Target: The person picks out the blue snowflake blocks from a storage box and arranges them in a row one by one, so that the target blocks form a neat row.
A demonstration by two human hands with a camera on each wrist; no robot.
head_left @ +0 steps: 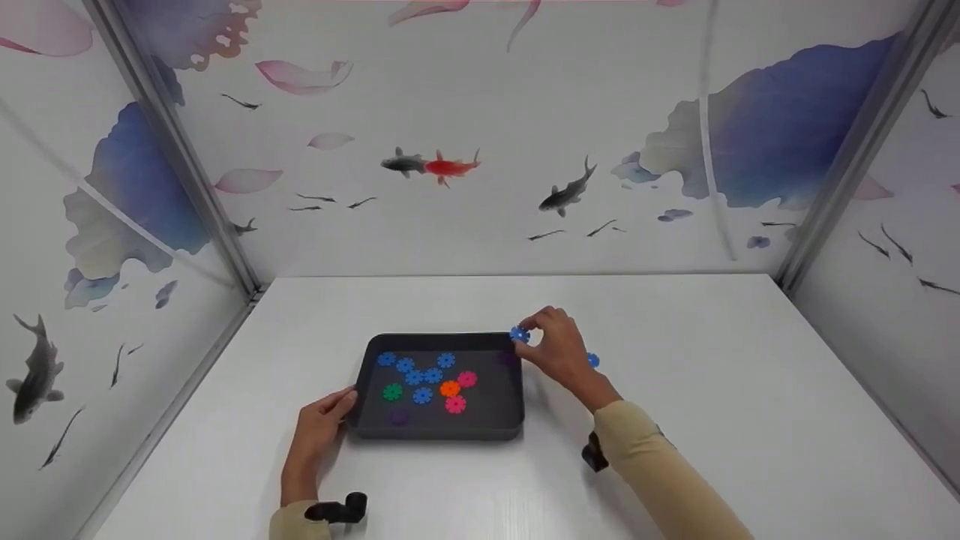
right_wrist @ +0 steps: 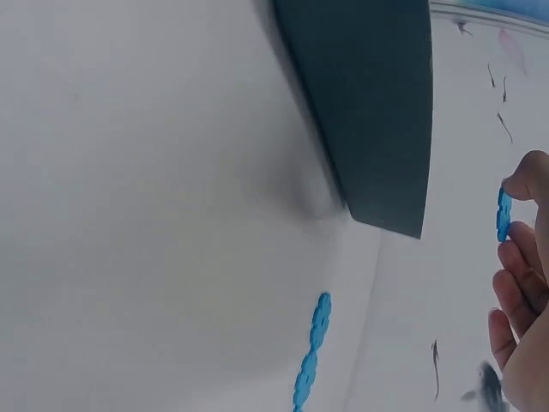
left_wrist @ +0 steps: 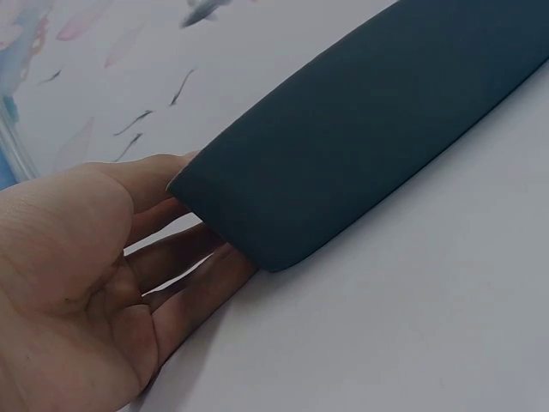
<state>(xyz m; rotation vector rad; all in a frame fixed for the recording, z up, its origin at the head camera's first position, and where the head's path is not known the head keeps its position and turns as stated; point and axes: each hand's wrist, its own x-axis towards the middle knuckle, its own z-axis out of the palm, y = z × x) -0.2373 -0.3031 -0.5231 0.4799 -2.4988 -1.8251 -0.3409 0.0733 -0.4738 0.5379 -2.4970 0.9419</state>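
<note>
My right hand pinches a blue snowflake-shaped plastic disc between thumb and finger, over the back right corner of a dark grey tray. In the right wrist view the disc is seen edge-on at the fingertips. The left hand grips the tray's left side, thumb at the rim; in the left wrist view its other fingers lie against the tray's end. Inside the tray lie several blue discs, a green disc, an orange disc, pink discs and dark purple ones.
More blue discs lie on the white table right of the tray, partly hidden behind my right hand in the head view. Printed panels enclose the table at the back and both sides. Black wrist cameras sit on both sleeves.
</note>
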